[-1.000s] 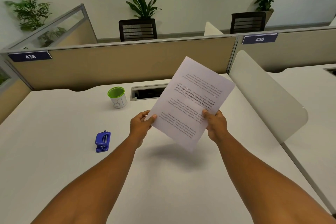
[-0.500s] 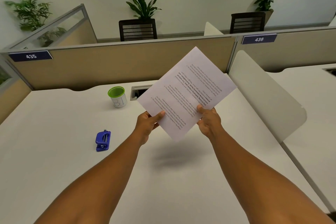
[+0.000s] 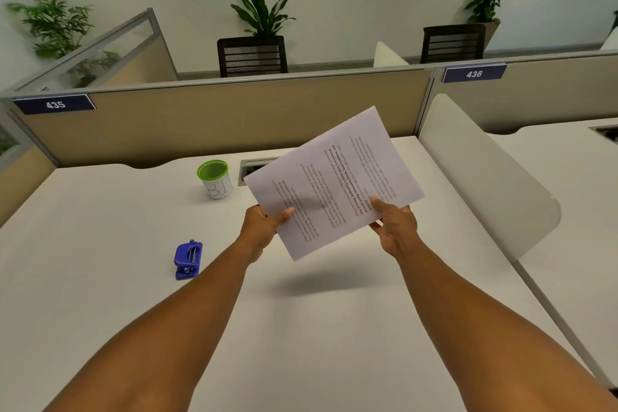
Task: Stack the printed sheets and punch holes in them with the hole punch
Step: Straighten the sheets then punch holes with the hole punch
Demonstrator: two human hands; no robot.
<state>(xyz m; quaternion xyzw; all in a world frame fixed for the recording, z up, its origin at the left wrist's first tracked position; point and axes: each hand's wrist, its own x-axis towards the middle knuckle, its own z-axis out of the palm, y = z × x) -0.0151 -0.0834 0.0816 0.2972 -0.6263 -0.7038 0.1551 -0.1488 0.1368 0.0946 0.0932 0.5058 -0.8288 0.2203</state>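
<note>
Both hands hold the printed sheets (image 3: 334,184) in the air above the white desk (image 3: 301,328), turned at a slant with the text facing me. My left hand (image 3: 264,227) pinches the near left edge with the thumb on top. My right hand (image 3: 394,227) grips the near right edge. I cannot tell how many sheets are in the stack. The small blue hole punch (image 3: 188,259) lies on the desk, to the left of my left forearm and apart from both hands.
A white cup with a green rim (image 3: 214,179) stands at the back of the desk beside a cable slot (image 3: 255,168). A beige partition (image 3: 217,117) closes the far side. A white curved divider (image 3: 485,177) borders the desk's right edge.
The sheets have rotated clockwise into a flatter, more sideways slant. Both hands have shifted their grip along the near edges. The hole punch has not moved.
</note>
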